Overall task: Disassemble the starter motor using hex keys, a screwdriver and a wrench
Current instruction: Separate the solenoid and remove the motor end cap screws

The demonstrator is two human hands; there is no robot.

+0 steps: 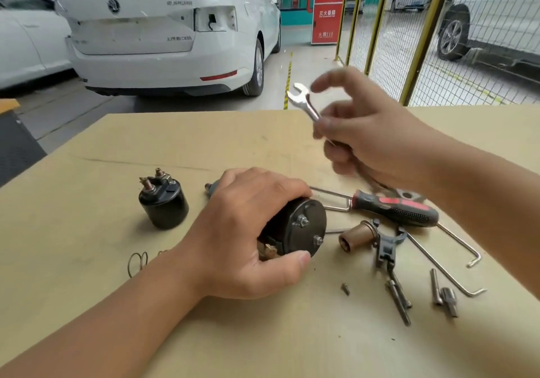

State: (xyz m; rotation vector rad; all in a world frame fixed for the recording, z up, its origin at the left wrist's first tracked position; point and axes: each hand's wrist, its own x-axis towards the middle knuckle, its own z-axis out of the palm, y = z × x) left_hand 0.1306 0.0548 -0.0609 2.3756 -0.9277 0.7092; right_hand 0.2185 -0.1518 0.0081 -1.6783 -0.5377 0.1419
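Left hand (251, 231) curled around starter motor (295, 228), right hand (365, 140) raised, gripping wrench (304, 102)

Bright, even daylight; wide-angle view

Soft, faint shadows on the table (87, 158); right hand (371, 140) motion-blurred at centre right; straight lines bow toward the frame edges.

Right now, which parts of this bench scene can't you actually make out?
- Black motor body: the left hand covers most of it in the head view.
- Silver open-ended wrench: its lower end hidden inside the blurred right hand.
- Thin wire spring: partly behind the left wrist.
- Red-and-black screwdriver: tip unseen.
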